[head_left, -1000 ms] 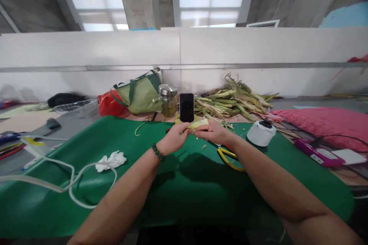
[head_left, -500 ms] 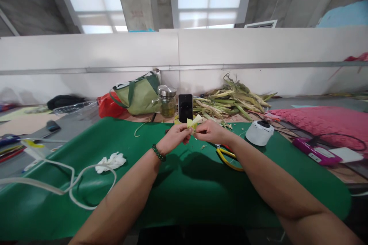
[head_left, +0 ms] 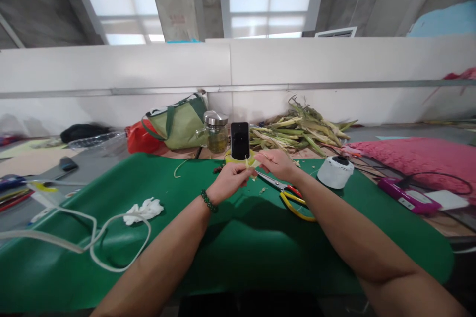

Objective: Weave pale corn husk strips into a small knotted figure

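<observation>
Over the green mat (head_left: pixel 223 267), both hands meet at a small pale yellow-green strip of plant husk (head_left: pixel 255 164). My left hand (head_left: pixel 231 181), below a green bead bracelet (head_left: pixel 208 201), is closed with thumb and fingers pinching the strip's lower end. From the right, my right hand (head_left: pixel 279 164) pinches the other side of it with curled fingers. Part of the strip is hidden by the fingers. Just under my right hand lie scissors (head_left: pixel 293 200) with yellow and red handles. A phone (head_left: pixel 240 139) stands upright behind the hands on a yellow-green base (head_left: pixel 234 157).
A pile of dry husks (head_left: pixel 301 129) lies behind my right hand. A white spool (head_left: pixel 335 172) stands to the right, near a purple power strip (head_left: pixel 409 197). A glass jug (head_left: pixel 215 133) and green bag (head_left: pixel 182 121) stand at the back. Crumpled tissue (head_left: pixel 144 210) and a white cable (head_left: pixel 96 233) lie left.
My right hand has shifted slightly up and right, and my left slightly down and left. The strip's shape between them has changed, and more of the scissors and the phone's base shows.
</observation>
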